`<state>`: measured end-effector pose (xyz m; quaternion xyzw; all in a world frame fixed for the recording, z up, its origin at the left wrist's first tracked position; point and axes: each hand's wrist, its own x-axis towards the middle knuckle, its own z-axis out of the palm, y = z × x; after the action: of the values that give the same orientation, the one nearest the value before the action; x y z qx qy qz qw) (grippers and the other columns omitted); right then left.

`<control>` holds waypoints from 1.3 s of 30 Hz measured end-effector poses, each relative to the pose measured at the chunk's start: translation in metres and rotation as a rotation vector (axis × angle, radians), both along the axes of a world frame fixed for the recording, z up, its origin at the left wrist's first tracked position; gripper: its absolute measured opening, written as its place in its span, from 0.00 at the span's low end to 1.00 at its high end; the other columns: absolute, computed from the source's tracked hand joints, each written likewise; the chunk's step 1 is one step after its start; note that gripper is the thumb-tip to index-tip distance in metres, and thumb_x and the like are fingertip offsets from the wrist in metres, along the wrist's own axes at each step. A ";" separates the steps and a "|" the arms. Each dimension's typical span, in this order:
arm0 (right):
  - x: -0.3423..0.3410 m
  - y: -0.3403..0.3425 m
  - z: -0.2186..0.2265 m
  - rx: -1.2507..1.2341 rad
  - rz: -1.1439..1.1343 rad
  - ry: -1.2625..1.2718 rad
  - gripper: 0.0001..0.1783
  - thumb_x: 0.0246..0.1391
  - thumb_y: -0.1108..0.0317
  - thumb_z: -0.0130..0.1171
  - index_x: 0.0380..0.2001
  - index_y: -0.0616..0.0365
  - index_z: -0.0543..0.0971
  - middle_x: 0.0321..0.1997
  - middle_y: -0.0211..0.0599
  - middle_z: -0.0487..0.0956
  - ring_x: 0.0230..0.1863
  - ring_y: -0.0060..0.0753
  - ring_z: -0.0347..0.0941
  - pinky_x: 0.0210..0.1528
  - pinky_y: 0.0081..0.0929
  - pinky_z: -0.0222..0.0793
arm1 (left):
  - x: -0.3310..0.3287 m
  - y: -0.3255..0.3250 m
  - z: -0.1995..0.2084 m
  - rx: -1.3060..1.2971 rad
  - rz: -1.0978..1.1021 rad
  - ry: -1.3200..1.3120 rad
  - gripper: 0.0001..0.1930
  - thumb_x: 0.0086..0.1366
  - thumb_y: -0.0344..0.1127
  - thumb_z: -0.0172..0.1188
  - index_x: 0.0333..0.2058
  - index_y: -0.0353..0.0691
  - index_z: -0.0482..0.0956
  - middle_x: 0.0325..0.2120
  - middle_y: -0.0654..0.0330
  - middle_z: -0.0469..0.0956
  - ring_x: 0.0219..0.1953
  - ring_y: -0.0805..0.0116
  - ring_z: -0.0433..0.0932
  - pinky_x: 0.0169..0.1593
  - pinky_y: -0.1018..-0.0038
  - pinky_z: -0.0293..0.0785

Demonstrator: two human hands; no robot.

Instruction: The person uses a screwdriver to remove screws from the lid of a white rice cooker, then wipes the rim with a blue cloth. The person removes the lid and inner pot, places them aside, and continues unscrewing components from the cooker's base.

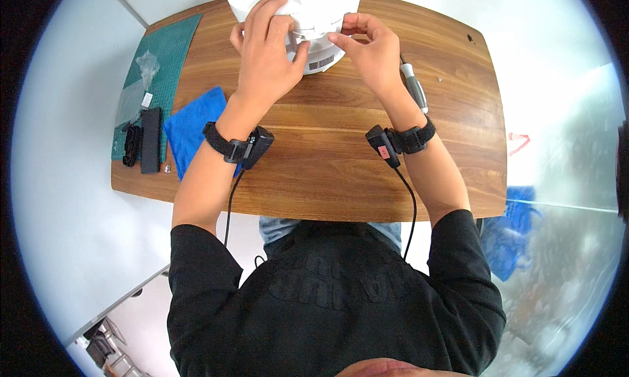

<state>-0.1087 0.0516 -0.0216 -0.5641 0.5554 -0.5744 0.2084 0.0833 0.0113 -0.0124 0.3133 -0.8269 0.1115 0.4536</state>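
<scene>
A white rounded appliance (322, 7) stands at the far edge of the table, its top cut off by the picture's edge. On its near side is a dark grille-like patch low down. My left hand (270, 59) lies against its left front, fingers bent over the white housing and thumb close to the front seam. At the right side, my right hand (375, 53) grips the appliance's edge between thumb and fingers; its fingertips are partly hidden. A screwdriver (413, 87) with a grey and white handle rests just right of my right wrist.
A blue cloth (196, 125) lies left of my left forearm. Farther left, a green cutting mat (178, 53) carries clear plastic wrapping (148, 66), a flat black bar (151, 141) and a black strap-like item (131, 146). Black cables hang from devices on both wrists.
</scene>
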 end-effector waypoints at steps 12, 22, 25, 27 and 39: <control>0.015 0.001 -0.006 -0.040 -0.090 0.081 0.18 0.50 0.68 0.76 0.42 0.65 0.83 0.35 0.42 0.86 0.38 0.34 0.84 0.44 0.31 0.79 | 0.009 -0.001 0.000 -0.046 0.043 0.085 0.24 0.53 0.33 0.75 0.46 0.45 0.72 0.64 0.52 0.65 0.66 0.49 0.64 0.64 0.48 0.56; 0.027 -0.001 -0.004 -0.134 -0.146 0.049 0.10 0.51 0.75 0.70 0.38 0.65 0.85 0.37 0.44 0.87 0.38 0.36 0.85 0.44 0.32 0.79 | 0.009 0.022 -0.008 0.206 0.105 0.261 0.18 0.56 0.35 0.76 0.44 0.36 0.83 0.45 0.54 0.78 0.48 0.56 0.78 0.49 0.64 0.76; 0.025 -0.003 -0.007 -0.087 -0.096 0.029 0.14 0.55 0.72 0.70 0.45 0.62 0.86 0.41 0.39 0.88 0.38 0.26 0.84 0.42 0.25 0.79 | 0.009 0.024 -0.009 0.325 0.065 0.347 0.19 0.56 0.35 0.76 0.45 0.35 0.83 0.44 0.53 0.80 0.45 0.59 0.81 0.47 0.65 0.78; 0.024 -0.004 -0.007 -0.083 -0.094 0.024 0.14 0.55 0.71 0.70 0.45 0.62 0.86 0.40 0.38 0.88 0.38 0.25 0.83 0.43 0.25 0.79 | 0.011 0.017 -0.011 0.349 0.036 0.380 0.19 0.56 0.34 0.76 0.45 0.34 0.83 0.44 0.53 0.81 0.42 0.60 0.82 0.44 0.66 0.80; 0.025 -0.002 -0.002 -0.111 -0.098 0.045 0.13 0.50 0.73 0.73 0.41 0.63 0.86 0.37 0.41 0.87 0.38 0.32 0.85 0.41 0.29 0.79 | 0.014 0.000 0.008 0.421 0.117 0.290 0.14 0.52 0.32 0.78 0.35 0.34 0.84 0.32 0.55 0.84 0.34 0.66 0.85 0.40 0.70 0.83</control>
<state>-0.0838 0.0492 -0.0241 -0.5597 0.5542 -0.6009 0.1361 0.0974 0.0111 -0.0041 0.4606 -0.7387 -0.0832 0.4851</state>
